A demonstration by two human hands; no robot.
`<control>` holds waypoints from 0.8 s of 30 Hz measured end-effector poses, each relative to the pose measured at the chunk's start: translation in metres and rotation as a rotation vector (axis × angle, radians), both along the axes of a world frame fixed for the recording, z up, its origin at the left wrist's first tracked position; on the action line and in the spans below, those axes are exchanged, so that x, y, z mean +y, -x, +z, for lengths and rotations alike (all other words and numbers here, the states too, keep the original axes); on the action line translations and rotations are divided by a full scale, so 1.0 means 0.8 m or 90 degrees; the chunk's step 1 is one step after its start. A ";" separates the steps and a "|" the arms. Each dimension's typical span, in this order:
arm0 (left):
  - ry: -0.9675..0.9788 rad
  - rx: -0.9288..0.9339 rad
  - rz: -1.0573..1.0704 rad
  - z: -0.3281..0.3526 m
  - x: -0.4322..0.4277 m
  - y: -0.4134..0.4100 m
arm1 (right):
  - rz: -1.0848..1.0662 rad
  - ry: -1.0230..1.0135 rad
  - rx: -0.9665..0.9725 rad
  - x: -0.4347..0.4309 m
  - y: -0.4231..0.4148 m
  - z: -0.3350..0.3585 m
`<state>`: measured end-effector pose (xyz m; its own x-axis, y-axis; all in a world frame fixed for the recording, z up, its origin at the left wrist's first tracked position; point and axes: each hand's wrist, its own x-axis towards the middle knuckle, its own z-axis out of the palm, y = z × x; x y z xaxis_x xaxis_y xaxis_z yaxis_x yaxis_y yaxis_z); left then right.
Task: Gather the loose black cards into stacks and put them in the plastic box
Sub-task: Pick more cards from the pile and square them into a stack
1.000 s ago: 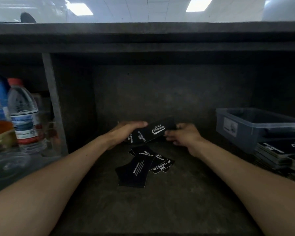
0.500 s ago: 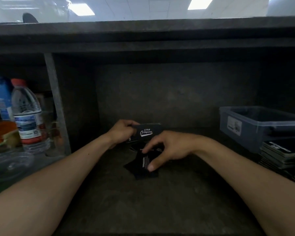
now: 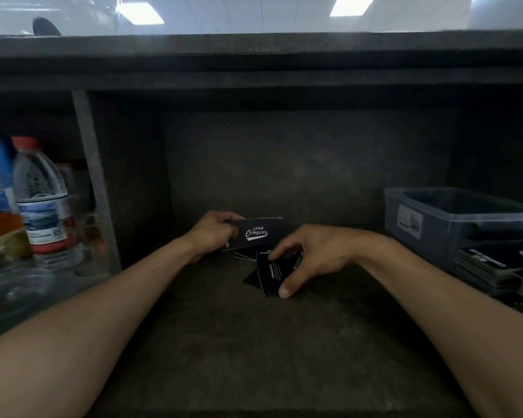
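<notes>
— Black cards, where are they lying in the head view?
— Loose on the dark shelf floor, at centre. The right hand is arching over them, thumb and curled fingers pinching the top one.
— And the left hand?
— It is gripping a stack just behind, the printed face showing.
— The plastic box?
— It is sitting well to the right, more card piles lying before it.

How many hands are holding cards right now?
2. The left hand grips a stack, farther back; the right hand pinches a loose card just in front of it.
</notes>
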<state>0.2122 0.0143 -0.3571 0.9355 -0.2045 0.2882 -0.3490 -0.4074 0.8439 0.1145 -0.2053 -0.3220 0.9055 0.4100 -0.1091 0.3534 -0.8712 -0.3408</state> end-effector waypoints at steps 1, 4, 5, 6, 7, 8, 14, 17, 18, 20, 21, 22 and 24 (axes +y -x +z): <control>0.003 0.002 -0.005 0.000 0.000 0.000 | 0.001 -0.004 -0.017 0.002 0.001 -0.001; 0.002 0.004 -0.016 -0.001 0.001 0.000 | 0.009 -0.095 -0.094 0.005 0.002 0.001; 0.001 0.002 -0.015 0.000 0.001 0.000 | 0.013 -0.152 -0.122 0.004 0.003 0.003; 0.003 0.001 -0.015 0.000 0.002 0.000 | 0.008 -0.213 -0.158 0.002 0.003 0.006; 0.007 0.006 -0.016 0.001 0.002 0.001 | -0.002 -0.280 -0.205 0.001 0.002 0.007; 0.011 0.015 -0.021 0.002 0.003 0.003 | -0.023 -0.350 -0.269 -0.003 -0.003 0.007; 0.054 0.100 -0.033 0.010 0.003 0.010 | -0.292 -0.686 -0.227 -0.019 -0.043 -0.016; -0.022 0.061 -0.045 0.009 0.007 0.010 | -0.312 -0.470 -0.116 -0.022 -0.054 -0.050; -0.057 0.032 -0.045 0.007 0.007 0.010 | -0.302 -0.388 -0.135 -0.021 -0.056 -0.054; -0.093 0.005 -0.040 0.003 0.006 0.006 | -0.302 -0.261 -0.206 -0.019 -0.053 -0.045; -0.090 0.006 -0.037 0.003 0.005 0.005 | -0.303 -0.229 -0.219 -0.017 -0.048 -0.036; -0.080 0.008 -0.035 0.003 0.004 0.006 | -0.303 -0.207 -0.194 -0.014 -0.040 -0.027; -0.050 0.014 -0.025 0.002 0.004 0.004 | -0.286 -0.144 -0.088 -0.009 -0.024 -0.018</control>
